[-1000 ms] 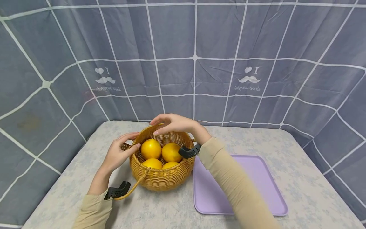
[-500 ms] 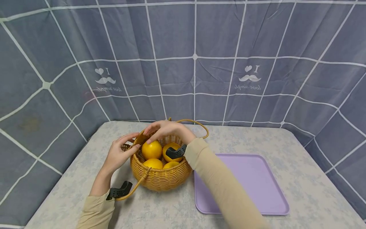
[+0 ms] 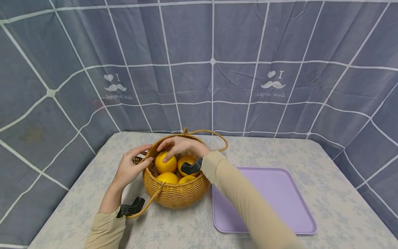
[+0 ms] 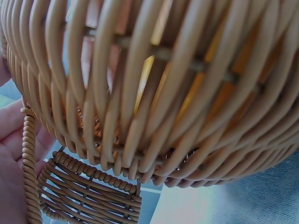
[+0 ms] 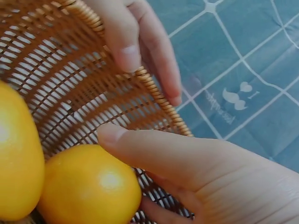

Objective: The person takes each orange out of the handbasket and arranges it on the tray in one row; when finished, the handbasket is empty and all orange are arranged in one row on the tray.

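Note:
In the head view, a round wicker basket [image 3: 176, 197] holds several oranges. My left hand [image 3: 129, 169] holds its left rim, thumb at the inside and fingers outside. In the left wrist view, part of the left hand [image 4: 14, 154] shows beside the basket's thin handle [image 4: 30, 172]. My right hand [image 3: 183, 145] reaches into the basket above the back-left orange [image 3: 164, 164]. In the right wrist view, its thumb lies across the top of that orange [image 5: 91, 186], and other fingers reach down beside it, partly hidden. No firm hold on it shows.
A flat purple tray [image 3: 273, 200] lies right of the basket, partly under the right sleeve. The second handle [image 3: 214, 131] arches out behind the basket. A small woven flap [image 4: 91, 191] hangs outside the basket. A grey gridded curtain [image 3: 192, 83] backs the table.
My right hand has moved left and lower into the basket, and its fingers now reach down around the back-left orange. The rear handle has come into sight. My left hand stays at the rim.

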### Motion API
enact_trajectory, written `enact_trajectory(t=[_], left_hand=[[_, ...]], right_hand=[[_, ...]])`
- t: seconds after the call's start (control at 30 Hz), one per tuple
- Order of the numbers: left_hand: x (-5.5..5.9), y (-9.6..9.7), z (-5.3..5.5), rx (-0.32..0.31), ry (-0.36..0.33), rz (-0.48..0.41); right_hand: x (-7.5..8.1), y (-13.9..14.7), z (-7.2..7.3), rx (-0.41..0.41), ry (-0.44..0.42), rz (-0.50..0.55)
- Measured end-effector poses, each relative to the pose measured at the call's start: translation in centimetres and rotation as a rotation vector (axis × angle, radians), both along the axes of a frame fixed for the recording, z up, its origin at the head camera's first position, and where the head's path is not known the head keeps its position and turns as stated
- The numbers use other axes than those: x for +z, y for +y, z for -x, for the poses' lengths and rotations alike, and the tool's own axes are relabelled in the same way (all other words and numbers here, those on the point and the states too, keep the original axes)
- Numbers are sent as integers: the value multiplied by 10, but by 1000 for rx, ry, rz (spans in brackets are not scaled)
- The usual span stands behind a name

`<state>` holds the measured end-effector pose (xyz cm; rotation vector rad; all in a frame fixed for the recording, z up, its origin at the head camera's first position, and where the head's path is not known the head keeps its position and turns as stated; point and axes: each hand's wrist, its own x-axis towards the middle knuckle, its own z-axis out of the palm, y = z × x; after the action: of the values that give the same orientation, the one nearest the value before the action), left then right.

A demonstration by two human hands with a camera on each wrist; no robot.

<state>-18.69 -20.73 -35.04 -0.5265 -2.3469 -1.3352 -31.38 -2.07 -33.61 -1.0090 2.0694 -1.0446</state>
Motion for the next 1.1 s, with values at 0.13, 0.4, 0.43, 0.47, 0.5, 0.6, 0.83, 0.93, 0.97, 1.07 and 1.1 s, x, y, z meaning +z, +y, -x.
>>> enact_trajectory(t=[0.13,0.4,0.43,0.47,0.5,0.6,0.83,0.93,0.97,1.07,1.1], left_hand=[[0,1,-1,4,-4,0],[1,2,-1,12,-11,-1],[1,2,-1,14,-11,0],[1,2,-1,15,-10,2],[1,2,-1,16,-10,4],[1,3,-1,20,-8,6],[0,2,-1,28,-10,11],[0,2,-1,29,-7,12],[0,2,-1,29,-4,11],[0,3,-2,28,5,14],[0,3,-2,28,7,14]], right_hand=[[-3,-1,-1,34,35,-74],[-7,-3,0,67,167,-147],[-7,-4,0,66,182,-153],[-7,-4,0,63,192,-158],[-8,-4,0,61,193,-159],[-8,-3,-1,35,182,-179],[-9,-1,-1,-18,132,-222],[-8,0,-2,-21,103,-235],[-8,1,-2,-23,89,-235],[-8,2,-2,-15,63,-220],[-8,2,-3,-11,63,-215]])
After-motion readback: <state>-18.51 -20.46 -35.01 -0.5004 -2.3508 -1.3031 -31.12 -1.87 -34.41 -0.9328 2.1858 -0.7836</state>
